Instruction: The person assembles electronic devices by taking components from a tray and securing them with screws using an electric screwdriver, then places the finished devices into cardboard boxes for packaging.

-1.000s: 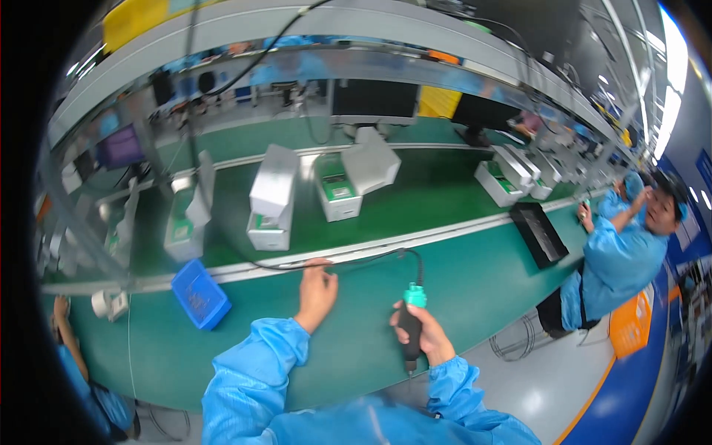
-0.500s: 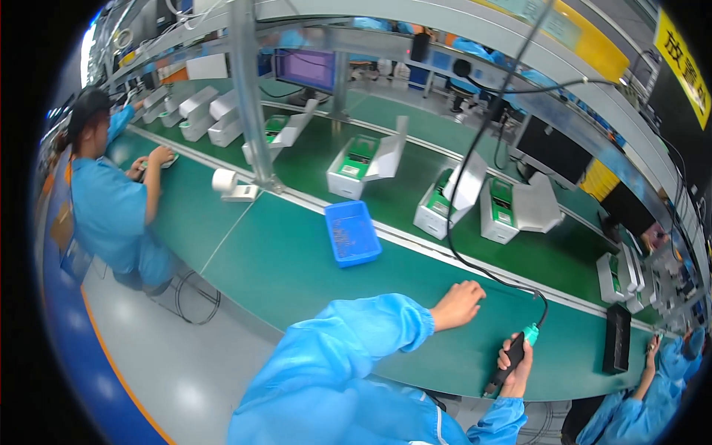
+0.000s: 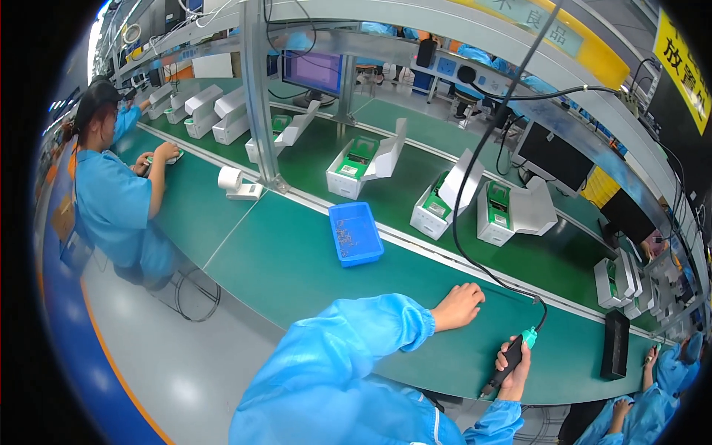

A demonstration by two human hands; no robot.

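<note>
Screwdriver (image 3: 514, 350) is sitting in the right hand (image 3: 517, 371), grip wrapping its body, long axis running far-right to near-left at the tip; the left hand (image 3: 460, 306), half-open, holding nothing visible, is resting farther left on the tabletop (image 3: 430, 363).

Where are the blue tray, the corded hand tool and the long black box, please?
Blue tray (image 3: 368, 231): head view, on its bare inner floor.
Corded hand tool (image 3: 513, 354): head view, on its black body.
Long black box (image 3: 613, 368): head view, on its near end wall.
</note>
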